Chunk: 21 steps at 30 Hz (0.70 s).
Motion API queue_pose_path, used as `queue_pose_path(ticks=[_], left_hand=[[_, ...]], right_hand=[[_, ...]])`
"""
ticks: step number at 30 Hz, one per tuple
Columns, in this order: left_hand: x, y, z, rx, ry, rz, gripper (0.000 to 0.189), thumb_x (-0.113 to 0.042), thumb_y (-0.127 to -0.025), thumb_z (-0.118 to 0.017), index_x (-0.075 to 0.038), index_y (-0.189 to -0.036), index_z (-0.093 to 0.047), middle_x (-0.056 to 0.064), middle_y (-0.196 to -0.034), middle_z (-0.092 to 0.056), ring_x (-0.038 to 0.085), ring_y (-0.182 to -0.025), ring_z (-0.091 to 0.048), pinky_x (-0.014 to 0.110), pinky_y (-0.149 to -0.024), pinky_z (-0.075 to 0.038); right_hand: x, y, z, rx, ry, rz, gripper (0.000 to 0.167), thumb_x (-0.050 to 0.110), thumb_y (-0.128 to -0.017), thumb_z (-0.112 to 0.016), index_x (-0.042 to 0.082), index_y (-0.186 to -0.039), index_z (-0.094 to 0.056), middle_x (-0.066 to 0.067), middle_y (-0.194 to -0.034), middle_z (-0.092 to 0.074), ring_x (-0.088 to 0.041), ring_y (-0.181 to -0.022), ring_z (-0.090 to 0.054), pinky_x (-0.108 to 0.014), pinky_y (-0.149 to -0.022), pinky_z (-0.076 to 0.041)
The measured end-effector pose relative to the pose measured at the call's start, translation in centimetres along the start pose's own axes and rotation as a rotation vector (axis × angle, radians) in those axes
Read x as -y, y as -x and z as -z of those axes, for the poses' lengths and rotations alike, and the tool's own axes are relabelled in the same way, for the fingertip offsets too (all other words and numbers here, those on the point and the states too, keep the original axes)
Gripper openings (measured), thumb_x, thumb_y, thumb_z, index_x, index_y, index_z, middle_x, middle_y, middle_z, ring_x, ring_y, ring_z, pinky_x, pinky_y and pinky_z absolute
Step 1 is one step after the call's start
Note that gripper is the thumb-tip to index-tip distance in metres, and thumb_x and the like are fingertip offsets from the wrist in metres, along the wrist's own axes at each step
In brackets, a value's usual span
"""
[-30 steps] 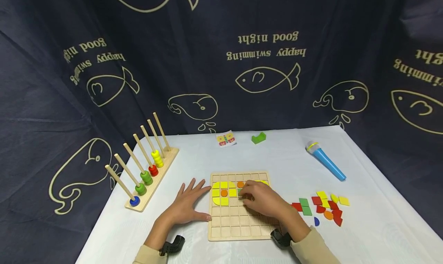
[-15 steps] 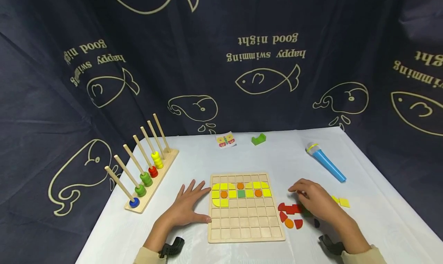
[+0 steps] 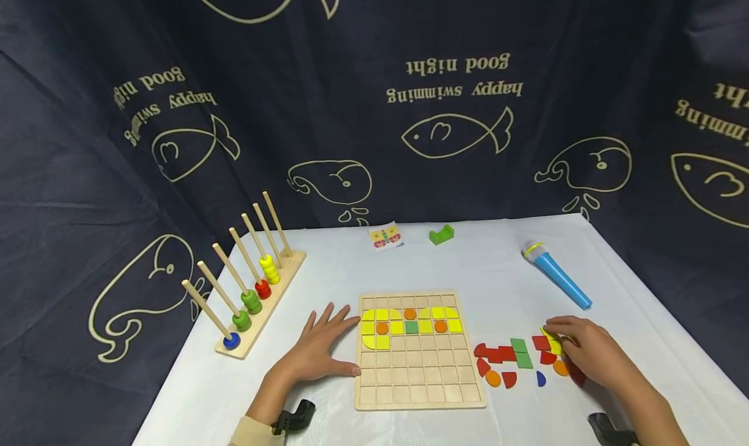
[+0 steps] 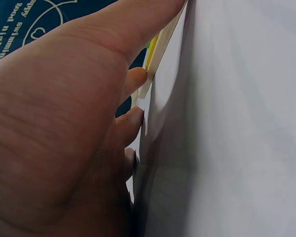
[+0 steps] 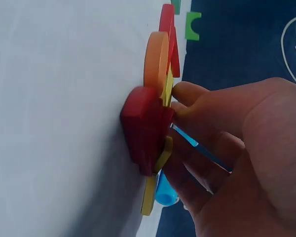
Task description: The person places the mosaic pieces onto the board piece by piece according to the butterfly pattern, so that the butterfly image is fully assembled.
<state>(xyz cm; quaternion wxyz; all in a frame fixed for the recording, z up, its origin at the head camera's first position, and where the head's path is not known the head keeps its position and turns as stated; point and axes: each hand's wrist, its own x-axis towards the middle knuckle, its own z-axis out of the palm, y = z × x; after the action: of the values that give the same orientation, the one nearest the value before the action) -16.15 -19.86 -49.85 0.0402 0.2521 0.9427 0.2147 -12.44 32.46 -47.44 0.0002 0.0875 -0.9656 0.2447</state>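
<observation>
In the head view, my left hand (image 3: 318,348) lies spread at the left edge of a wooden grid board (image 3: 391,394), with thumb and fingertips touching it. Yellow tiles, orange discs (image 3: 382,328) and a green square tile (image 3: 412,327) fill cells in its upper rows. My right hand (image 3: 593,352) is over the loose tiles at right. Its thumb and index finger pinch at a yellow square tile (image 3: 548,333), their tips close together in the right wrist view. Red tiles (image 5: 145,118) and an orange disc (image 5: 156,61) lie beside the fingertips; the hand hides part of the pile.
Loose red tiles (image 3: 500,354), green square tiles (image 3: 521,353) and a blue half-round tile (image 3: 541,379) lie right of the board. A bead abacus (image 3: 251,329) stands at left. Behind are a butterfly picture card (image 3: 385,236), a green notched block (image 3: 441,235) and a blue toy microphone (image 3: 558,275).
My right hand has left the board, where a green square tile now shows, and moved right to the far tiles. Several red tiles and an orange disc now lie nearer the board. My left hand stays put.
</observation>
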Motion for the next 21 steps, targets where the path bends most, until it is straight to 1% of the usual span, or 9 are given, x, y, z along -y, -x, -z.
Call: queue_pose_path(ticks=[5, 8, 12, 16, 21], left_hand=[[0.1, 0.0, -0.2, 0.004, -0.002, -0.002, 0.101, -0.078, -0.063, -0.067, -0.03, -0.148, -0.039, 0.002, -0.156, -0.025, 0.031, -0.145, -0.005, 0.058, -0.111, 0.002], [0.1, 0.0, -0.2, 0.005, -0.004, -0.006, 0.101, -0.078, -0.063, -0.067, -0.03, -0.148, -0.039, 0.001, -0.156, -0.025, 0.031, -0.145, -0.005, 0.059, -0.111, 0.001], [0.0, -0.1, -0.2, 0.007, -0.003, -0.003, 0.101, -0.077, -0.063, -0.067, -0.029, -0.148, -0.039, 0.002, -0.156, -0.025, 0.031, -0.145, -0.005, 0.058, -0.111, 0.002], [-0.1, 0.0, -0.1, 0.013, 0.0, 0.003, 0.102, -0.077, -0.064, -0.068, -0.029, -0.148, -0.038, 0.002, -0.157, -0.025, 0.031, -0.145, -0.005, 0.058, -0.111, 0.002], [0.0, 0.0, 0.1, 0.01, -0.003, -0.002, 0.102, -0.078, -0.064, -0.066, -0.029, -0.148, -0.038, 0.002, -0.157, -0.024, 0.032, -0.145, -0.005, 0.058, -0.111, 0.002]], right_hand=[[0.2, 0.2, 0.0, 0.008, 0.021, -0.016, 0.027, 0.006, -0.088, -0.062, 0.001, -0.114, -0.07, -0.02, -0.119, -0.059, -0.042, -0.108, -0.051, -0.063, -0.087, -0.044], [0.3, 0.1, 0.0, 0.02, 0.037, -0.021, 0.029, 0.006, -0.087, -0.062, 0.0, -0.115, -0.069, -0.02, -0.119, -0.058, -0.04, -0.107, -0.05, -0.064, -0.087, -0.043], [0.3, -0.2, -0.1, 0.007, 0.058, -0.025, 0.03, 0.009, -0.087, -0.064, -0.001, -0.115, -0.069, -0.02, -0.118, -0.058, -0.039, -0.105, -0.049, -0.064, -0.087, -0.043], [0.3, -0.7, -0.2, -0.004, 0.091, -0.038, 0.031, 0.009, -0.085, -0.068, -0.001, -0.114, -0.069, -0.019, -0.113, -0.06, -0.038, -0.101, -0.051, -0.063, -0.086, -0.044], [0.3, -1.4, -0.1, -0.015, 0.153, -0.033, 0.03, 0.012, -0.081, -0.076, 0.001, -0.109, -0.072, -0.016, -0.104, -0.063, -0.037, -0.094, -0.054, -0.062, -0.081, -0.047]])
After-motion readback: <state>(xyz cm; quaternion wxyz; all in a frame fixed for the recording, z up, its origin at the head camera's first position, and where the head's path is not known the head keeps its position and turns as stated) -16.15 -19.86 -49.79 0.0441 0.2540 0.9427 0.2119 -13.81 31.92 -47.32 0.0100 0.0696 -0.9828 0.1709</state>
